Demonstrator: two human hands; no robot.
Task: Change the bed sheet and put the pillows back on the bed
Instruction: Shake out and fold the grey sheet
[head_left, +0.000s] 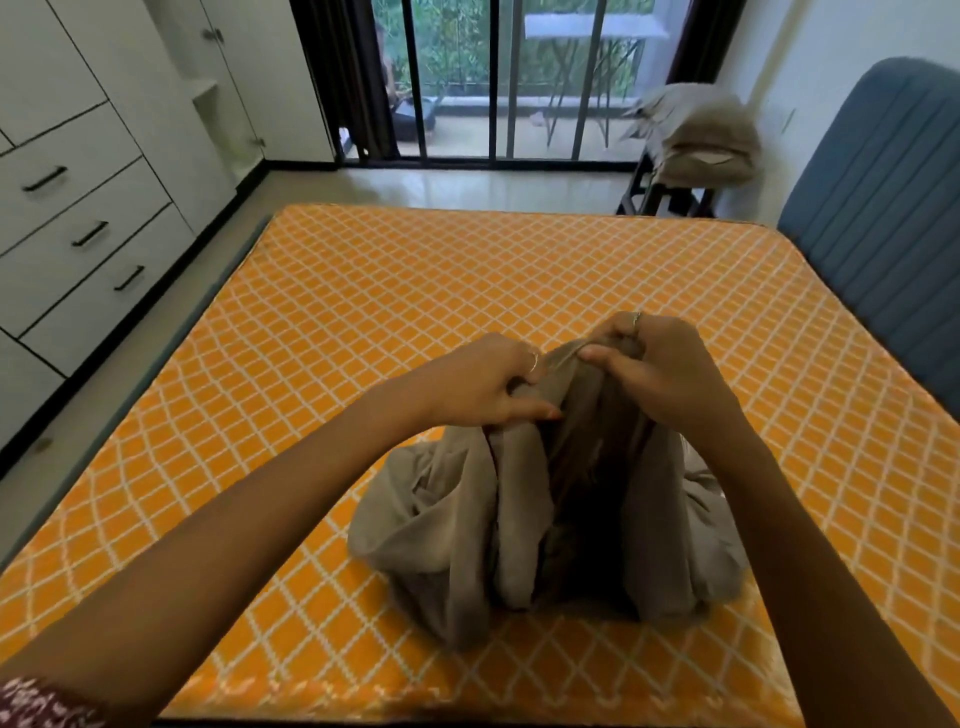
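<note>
You are holding up a bunched beige bed sheet (519, 509) over the near middle of the bare orange diamond-patterned mattress (363, 291), its lower folds resting on the surface. Your left hand (483, 384) and right hand (660, 369) are both pinching its top edge with curled fingers, close together. Beige pillows (701, 140) are lying stacked on a stand at the far right, beside the blue headboard (878, 208).

Single head view, close above hands (571, 374), looking forward-down across mattress (363, 291).
</note>
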